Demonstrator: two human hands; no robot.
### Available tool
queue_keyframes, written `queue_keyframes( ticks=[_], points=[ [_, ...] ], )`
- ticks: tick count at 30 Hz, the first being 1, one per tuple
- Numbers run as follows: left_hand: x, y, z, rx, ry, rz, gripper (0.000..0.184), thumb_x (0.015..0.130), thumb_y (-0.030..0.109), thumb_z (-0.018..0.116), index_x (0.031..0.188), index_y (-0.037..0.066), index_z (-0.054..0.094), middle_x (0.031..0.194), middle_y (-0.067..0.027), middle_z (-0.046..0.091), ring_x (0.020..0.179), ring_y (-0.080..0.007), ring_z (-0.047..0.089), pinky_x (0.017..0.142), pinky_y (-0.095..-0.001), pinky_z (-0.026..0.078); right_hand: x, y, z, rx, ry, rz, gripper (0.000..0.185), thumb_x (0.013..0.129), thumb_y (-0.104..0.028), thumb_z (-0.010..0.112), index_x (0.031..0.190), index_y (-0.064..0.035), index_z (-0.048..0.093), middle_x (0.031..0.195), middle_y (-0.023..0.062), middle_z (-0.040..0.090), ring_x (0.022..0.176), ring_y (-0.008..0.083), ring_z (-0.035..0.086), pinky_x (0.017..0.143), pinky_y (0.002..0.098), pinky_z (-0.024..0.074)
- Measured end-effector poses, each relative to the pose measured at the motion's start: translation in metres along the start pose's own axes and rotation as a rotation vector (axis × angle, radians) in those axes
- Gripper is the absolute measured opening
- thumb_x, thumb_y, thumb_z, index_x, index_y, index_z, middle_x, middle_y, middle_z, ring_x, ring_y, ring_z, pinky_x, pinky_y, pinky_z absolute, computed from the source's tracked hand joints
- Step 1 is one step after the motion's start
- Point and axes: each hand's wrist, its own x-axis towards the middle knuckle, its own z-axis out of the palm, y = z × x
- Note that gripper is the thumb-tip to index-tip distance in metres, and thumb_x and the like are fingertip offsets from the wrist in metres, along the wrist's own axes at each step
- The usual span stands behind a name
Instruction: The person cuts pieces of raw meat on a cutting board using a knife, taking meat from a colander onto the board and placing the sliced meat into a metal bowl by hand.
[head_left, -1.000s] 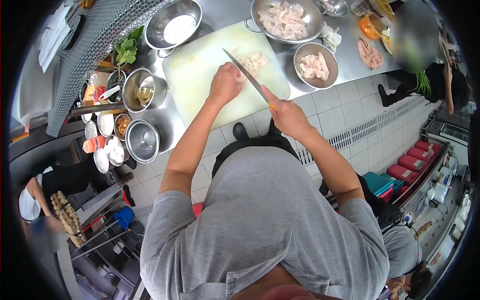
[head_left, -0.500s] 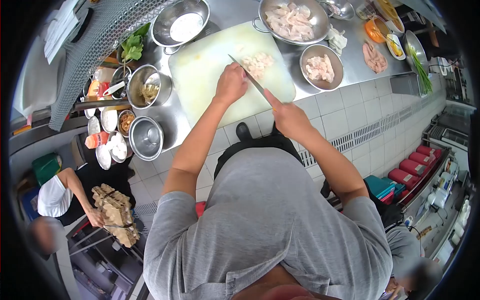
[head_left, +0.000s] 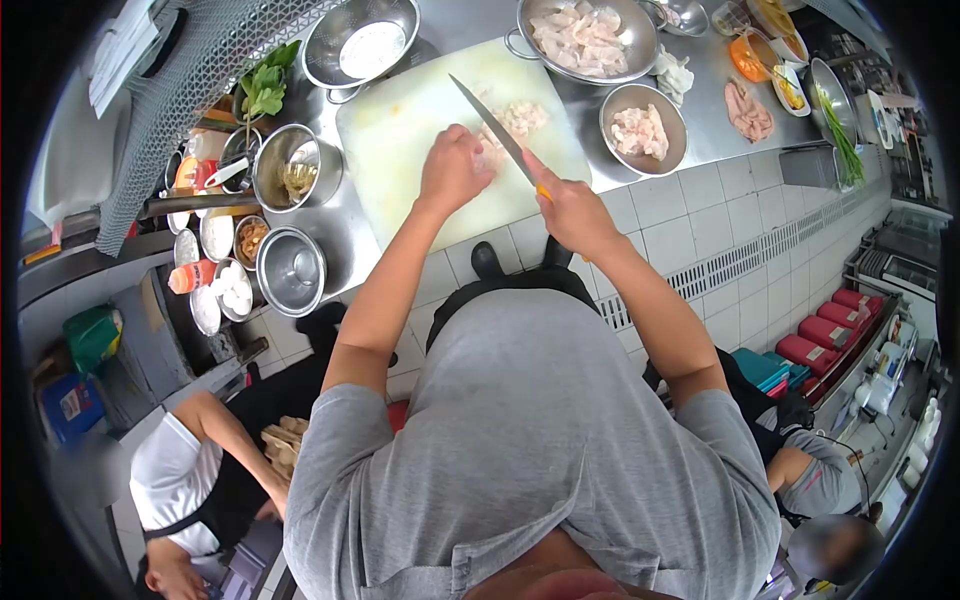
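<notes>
My right hand (head_left: pixel 577 216) is closed round the orange-yellow handle of a long kitchen knife (head_left: pixel 497 128). The blade slants up and left over a white cutting board (head_left: pixel 400 110). Beside the blade, my left hand (head_left: pixel 452 172) is curled with fingertips and thumb round a piece of pale raw chicken (head_left: pixel 490 157), partly hidden by the fingers. Small chopped chicken pieces (head_left: pixel 524 118) lie just beyond the blade. Right of the board, a steel bowl (head_left: pixel 676 157) holds more raw chicken, and a larger colander (head_left: pixel 640 50) behind it holds chicken strips.
An empty-looking colander (head_left: pixel 318 52) stands behind the board's left corner. Steel bowls (head_left: pixel 292 272) and small seasoning dishes line the left. A flat piece of raw meat (head_left: pixel 748 112) and green stalks (head_left: pixel 838 135) lie at right. A co-worker (head_left: pixel 185 460) is at lower left, another person (head_left: pixel 815 475) lower right.
The knife tip has shifted slightly up and left, and the blade stands further from my left hand, which has moved a little left and down. The left co-worker, carrying stacked brown pieces, has moved rightward.
</notes>
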Motion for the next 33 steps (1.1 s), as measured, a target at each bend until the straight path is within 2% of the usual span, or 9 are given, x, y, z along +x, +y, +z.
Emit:
queue_keyframes(
  ticks=[8, 14, 17, 20, 23, 26, 28, 32, 33],
  points=[
    [0.004, -0.008, 0.015, 0.013, -0.037, 0.046, 0.024, 0.075, 0.008, 0.083, 0.094, 0.002, 0.070, 0.108, -0.0147, 0.067, 0.108, -0.0366, 0.065, 0.093, -0.0446, 0.056, -0.047, -0.008, -0.024, -0.116, -0.192, 0.055, 0.078, 0.095, -0.003, 0.063, 0.165, -0.0201, 0.036, 0.089, 0.0235, 0.073, 0.081, 0.0428, 0.071, 0.077, 0.0536, 0.0563],
    [0.007, -0.005, 0.017, 0.031, -0.051, 0.066, 0.023, 0.074, 0.007, 0.081, 0.093, 0.001, 0.069, 0.106, -0.0151, 0.067, 0.106, -0.0369, 0.065, 0.092, -0.0447, 0.056, 0.005, 0.004, 0.026, -0.063, -0.021, -0.060, 0.073, 0.098, -0.007, 0.059, 0.166, -0.0176, 0.034, 0.085, 0.0244, 0.071, 0.077, 0.0441, 0.069, 0.074, 0.0541, 0.0556],
    [0.007, -0.005, 0.015, 0.006, -0.066, 0.052, 0.022, 0.075, 0.005, 0.079, 0.093, 0.000, 0.069, 0.108, -0.0149, 0.065, 0.107, -0.0360, 0.062, 0.094, -0.0458, 0.055, -0.003, -0.009, 0.006, -0.101, -0.116, -0.018, 0.083, 0.085, 0.000, 0.058, 0.165, -0.0096, 0.037, 0.083, 0.0229, 0.071, 0.080, 0.0417, 0.071, 0.073, 0.0540, 0.0567],
    [0.006, -0.007, 0.017, 0.014, -0.041, 0.077, 0.024, 0.074, 0.006, 0.081, 0.094, 0.001, 0.069, 0.105, -0.0150, 0.067, 0.107, -0.0367, 0.064, 0.092, -0.0448, 0.056, -0.038, -0.011, -0.010, -0.162, -0.242, 0.066, 0.083, 0.085, 0.002, 0.056, 0.165, -0.0094, 0.036, 0.083, 0.0233, 0.071, 0.080, 0.0428, 0.070, 0.075, 0.0534, 0.0567],
    [0.005, -0.004, 0.017, 0.026, -0.020, 0.059, 0.024, 0.074, 0.006, 0.081, 0.095, 0.001, 0.070, 0.106, -0.0150, 0.067, 0.108, -0.0366, 0.064, 0.093, -0.0448, 0.056, -0.026, 0.003, 0.023, -0.116, -0.096, 0.014, 0.074, 0.096, -0.003, 0.057, 0.165, -0.0160, 0.036, 0.082, 0.0257, 0.070, 0.074, 0.0452, 0.069, 0.074, 0.0547, 0.0563],
    [0.006, -0.002, 0.010, 0.013, -0.052, 0.051, 0.022, 0.074, 0.003, 0.078, 0.095, 0.000, 0.071, 0.108, -0.0146, 0.065, 0.107, -0.0352, 0.063, 0.094, -0.0448, 0.055, 0.012, 0.003, 0.037, -0.038, -0.031, -0.028, 0.074, 0.095, -0.002, 0.058, 0.165, -0.0174, 0.038, 0.084, 0.0256, 0.071, 0.077, 0.0444, 0.071, 0.075, 0.0539, 0.0571],
    [0.006, -0.008, 0.013, 0.049, -0.065, 0.060, 0.025, 0.074, 0.006, 0.080, 0.097, 0.001, 0.071, 0.108, -0.0147, 0.067, 0.107, -0.0360, 0.065, 0.093, -0.0450, 0.056, 0.021, 0.007, 0.031, 0.026, -0.050, -0.029, 0.076, 0.095, -0.002, 0.060, 0.165, -0.0190, 0.037, 0.088, 0.0250, 0.072, 0.080, 0.0443, 0.071, 0.077, 0.0538, 0.0572],
    [0.005, -0.015, 0.011, 0.028, -0.037, 0.087, 0.026, 0.075, 0.010, 0.084, 0.095, 0.002, 0.071, 0.109, -0.0147, 0.068, 0.108, -0.0355, 0.067, 0.093, -0.0444, 0.057, 0.008, 0.005, 0.002, 0.014, -0.064, -0.026, 0.070, 0.100, -0.008, 0.057, 0.165, -0.0191, 0.035, 0.093, 0.0229, 0.074, 0.086, 0.0446, 0.071, 0.078, 0.0548, 0.0562],
    [0.003, -0.018, 0.008, 0.009, 0.002, 0.053, 0.026, 0.074, 0.010, 0.085, 0.095, 0.002, 0.072, 0.110, -0.0148, 0.068, 0.108, -0.0352, 0.067, 0.093, -0.0441, 0.056, 0.001, 0.001, -0.003, 0.012, -0.058, -0.008, 0.072, 0.098, -0.006, 0.059, 0.165, -0.0198, 0.036, 0.093, 0.0231, 0.074, 0.086, 0.0448, 0.071, 0.079, 0.0542, 0.0565]
  ],
)
